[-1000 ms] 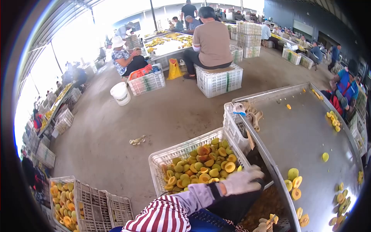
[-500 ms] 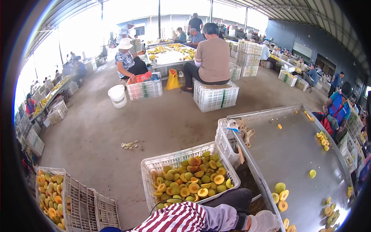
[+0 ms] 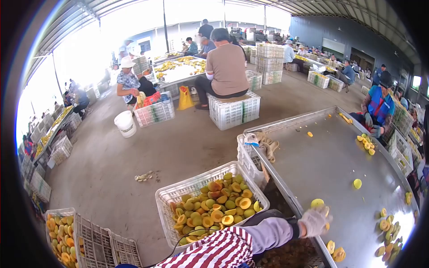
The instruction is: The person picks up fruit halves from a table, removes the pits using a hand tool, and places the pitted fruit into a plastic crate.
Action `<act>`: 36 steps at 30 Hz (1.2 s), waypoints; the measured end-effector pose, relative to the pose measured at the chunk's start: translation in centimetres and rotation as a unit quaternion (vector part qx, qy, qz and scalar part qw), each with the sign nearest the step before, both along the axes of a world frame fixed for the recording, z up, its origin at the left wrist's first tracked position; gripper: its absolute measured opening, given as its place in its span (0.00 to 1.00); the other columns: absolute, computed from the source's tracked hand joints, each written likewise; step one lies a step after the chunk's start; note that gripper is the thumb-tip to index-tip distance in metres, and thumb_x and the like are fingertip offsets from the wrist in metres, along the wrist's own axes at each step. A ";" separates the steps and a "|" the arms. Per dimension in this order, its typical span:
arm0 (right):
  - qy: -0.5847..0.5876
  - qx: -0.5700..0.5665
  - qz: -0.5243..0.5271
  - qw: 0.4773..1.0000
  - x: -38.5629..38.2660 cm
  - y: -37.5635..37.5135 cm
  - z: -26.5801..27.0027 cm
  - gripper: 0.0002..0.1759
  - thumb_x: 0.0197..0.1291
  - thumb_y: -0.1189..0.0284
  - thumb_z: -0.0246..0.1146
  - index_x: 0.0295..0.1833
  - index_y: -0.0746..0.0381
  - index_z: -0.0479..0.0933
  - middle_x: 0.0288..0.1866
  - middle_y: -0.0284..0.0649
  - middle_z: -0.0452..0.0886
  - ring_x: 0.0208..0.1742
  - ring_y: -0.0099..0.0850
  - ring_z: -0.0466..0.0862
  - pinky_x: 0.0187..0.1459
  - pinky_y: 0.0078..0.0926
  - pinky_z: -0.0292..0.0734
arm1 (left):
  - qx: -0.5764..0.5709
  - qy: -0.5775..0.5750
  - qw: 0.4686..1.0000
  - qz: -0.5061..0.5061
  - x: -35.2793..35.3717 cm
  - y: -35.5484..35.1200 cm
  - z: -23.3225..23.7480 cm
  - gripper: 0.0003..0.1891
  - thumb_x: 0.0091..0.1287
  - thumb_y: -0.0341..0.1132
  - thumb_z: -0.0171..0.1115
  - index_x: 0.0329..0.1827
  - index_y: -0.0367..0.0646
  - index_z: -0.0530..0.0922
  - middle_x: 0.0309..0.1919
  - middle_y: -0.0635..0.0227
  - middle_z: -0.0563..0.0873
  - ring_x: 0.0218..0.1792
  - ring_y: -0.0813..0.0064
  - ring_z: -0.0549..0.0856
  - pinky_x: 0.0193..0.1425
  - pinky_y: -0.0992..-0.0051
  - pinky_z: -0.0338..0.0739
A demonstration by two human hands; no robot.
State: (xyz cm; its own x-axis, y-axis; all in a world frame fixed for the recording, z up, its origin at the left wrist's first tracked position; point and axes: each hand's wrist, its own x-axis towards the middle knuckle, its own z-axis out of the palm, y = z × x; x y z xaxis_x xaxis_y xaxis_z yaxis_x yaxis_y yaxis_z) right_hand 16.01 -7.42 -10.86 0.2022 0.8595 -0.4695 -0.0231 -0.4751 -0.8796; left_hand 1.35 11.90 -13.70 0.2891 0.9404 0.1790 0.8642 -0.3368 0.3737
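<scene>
My left hand, in a pale glove, is over the near edge of the metal table. Its fingers curl at a yellow-green fruit half; whether they grip any fruit is hidden. Cut fruit halves lie just below it on the table. Beside the striped sleeve stands a white crate full of halved green and orange fruit. My right hand is outside the view.
Another crate of fruit stands at lower left beside empty crates. Gloves lie on the table's corner. A co-worker sits across the table. A seated person and a white bucket are further off.
My left hand has moved up and over the table edge to the fruit halves there. The view has shifted, and the co-worker across the table shows more fully, with gloved hands near fruit.
</scene>
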 end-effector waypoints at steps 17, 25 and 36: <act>0.132 -0.019 -0.005 0.991 2.5 -0.5 -1.1 0.15 0.69 0.71 0.59 0.58 0.65 0.72 0.19 0.34 0.74 0.12 0.22 0.69 0.13 0.18 0.61 | 0.013 0.260 0.965 -0.042 0.5 6.7 -0.1 0.19 0.62 0.42 0.66 0.58 0.61 0.82 0.57 0.65 0.82 0.62 0.61 0.81 0.58 0.62 0.82; 0.138 -0.017 -0.035 0.990 4.3 -0.3 1.2 0.18 0.67 0.70 0.61 0.60 0.64 0.74 0.24 0.33 0.77 0.17 0.20 0.73 0.18 0.17 0.65 | -0.015 0.124 0.990 -0.058 -0.9 6.0 1.0 0.28 0.59 0.46 0.71 0.66 0.60 0.81 0.65 0.68 0.81 0.67 0.58 0.77 0.70 0.60 0.75; -0.447 0.154 -0.051 0.880 16.5 12.2 0.0 0.16 0.69 0.63 0.60 0.57 0.58 0.76 0.41 0.54 0.87 0.46 0.55 0.87 0.47 0.50 0.81 | 0.017 -0.055 0.960 -0.273 7.2 2.2 2.5 0.24 0.63 0.43 0.70 0.62 0.48 0.81 0.67 0.56 0.81 0.69 0.51 0.77 0.73 0.58 0.72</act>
State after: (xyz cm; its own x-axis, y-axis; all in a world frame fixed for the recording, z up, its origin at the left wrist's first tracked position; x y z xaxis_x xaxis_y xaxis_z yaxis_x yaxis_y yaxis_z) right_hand 32.49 4.77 -10.88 0.4551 0.8746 0.1674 0.7142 -0.2463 -0.6551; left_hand 8.52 14.06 -11.16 0.7151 0.6468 0.2651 0.5111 -0.7426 0.4328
